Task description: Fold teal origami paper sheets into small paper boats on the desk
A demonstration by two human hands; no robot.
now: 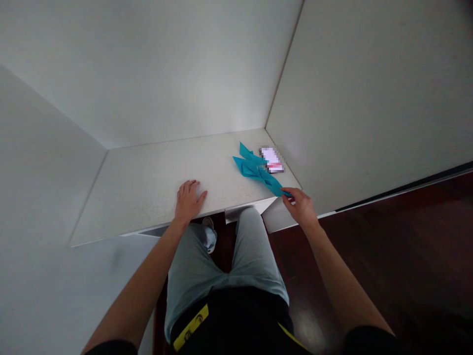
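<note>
A folded teal paper shape [256,170] lies on the right part of a white desk [148,192], one long point reaching the desk's front edge. My right hand [301,204] pinches that near tip at the edge, fingers closed on it. My left hand [189,199] rests flat on the desk near its front edge, fingers stretched out and holding nothing.
A phone with a blurred screen [272,159] lies beside the paper near the right wall. White partition walls close the desk in at the back, left and right. Dark wooden floor [406,256] lies to the right. My legs in grey trousers sit under the desk.
</note>
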